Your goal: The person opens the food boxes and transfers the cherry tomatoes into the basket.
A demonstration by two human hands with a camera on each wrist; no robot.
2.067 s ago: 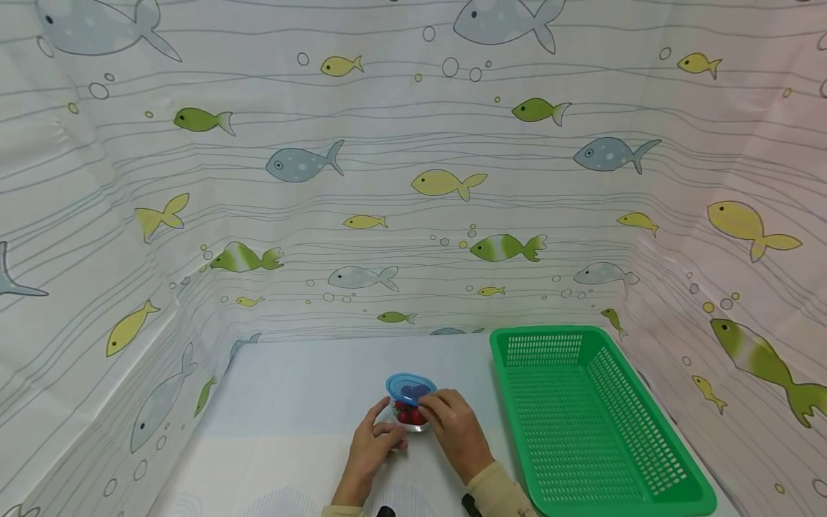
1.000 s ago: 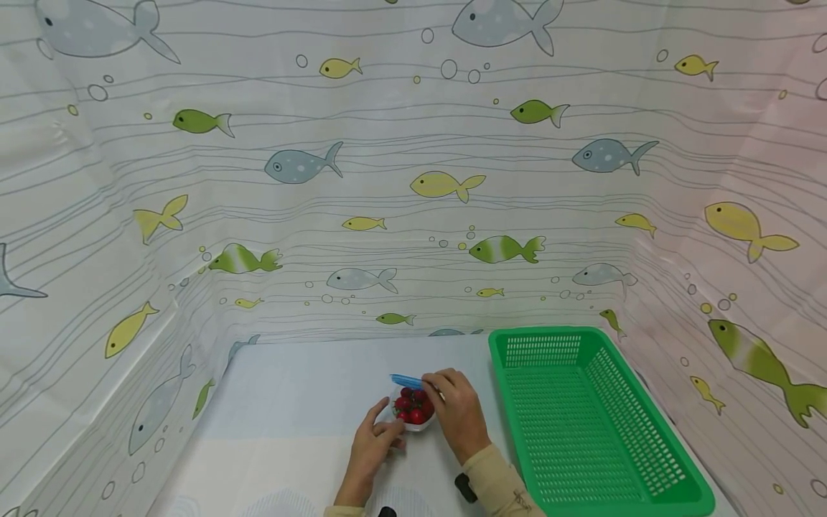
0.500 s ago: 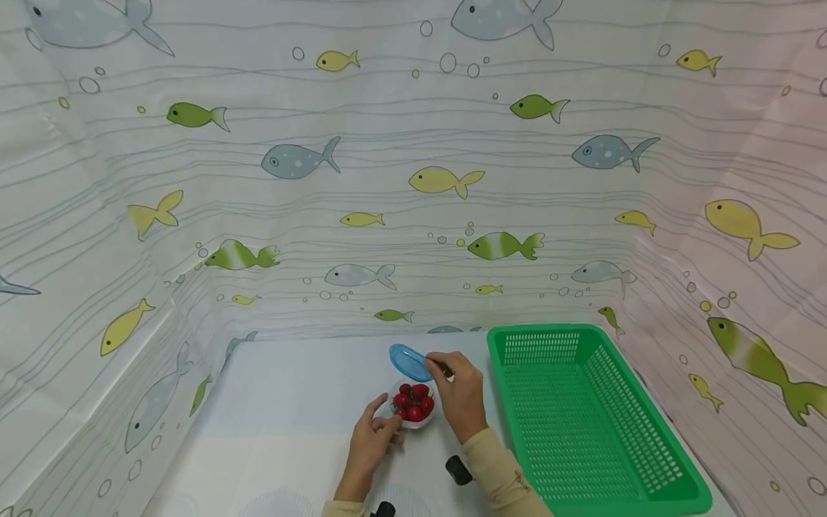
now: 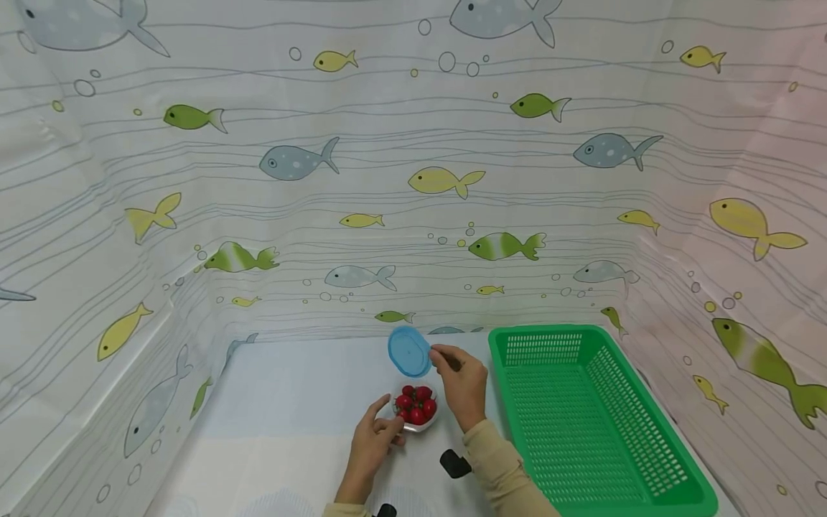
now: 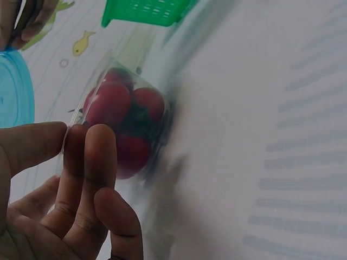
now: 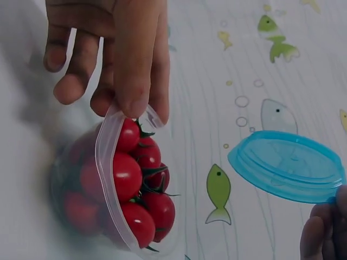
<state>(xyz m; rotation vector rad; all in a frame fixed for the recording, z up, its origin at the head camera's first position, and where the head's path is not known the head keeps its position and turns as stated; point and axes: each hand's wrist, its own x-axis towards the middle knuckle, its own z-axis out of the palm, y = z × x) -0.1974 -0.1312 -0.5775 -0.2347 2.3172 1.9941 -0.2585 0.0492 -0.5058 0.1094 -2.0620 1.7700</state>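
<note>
A small clear plastic container full of red cherry tomatoes with green stems stands uncovered on the white table. My left hand pinches its near left rim between thumb and finger, the other fingers lying below and against its side in the left wrist view. My right hand holds a translucent blue lid by its edge, between thumb and fingers. The lid is tilted up in the air, beyond and above the container. In the left wrist view, part of the lid shows at the left edge.
A large green plastic basket with perforated walls stands on the table, right of my right forearm. Fish-patterned sheeting walls in the table at the back and both sides. Black wrist devices show by my sleeves.
My right hand has lifted the blue lid off the container, raised it up and away, and turned its face toward the head camera. The left hand has stayed at the container.
</note>
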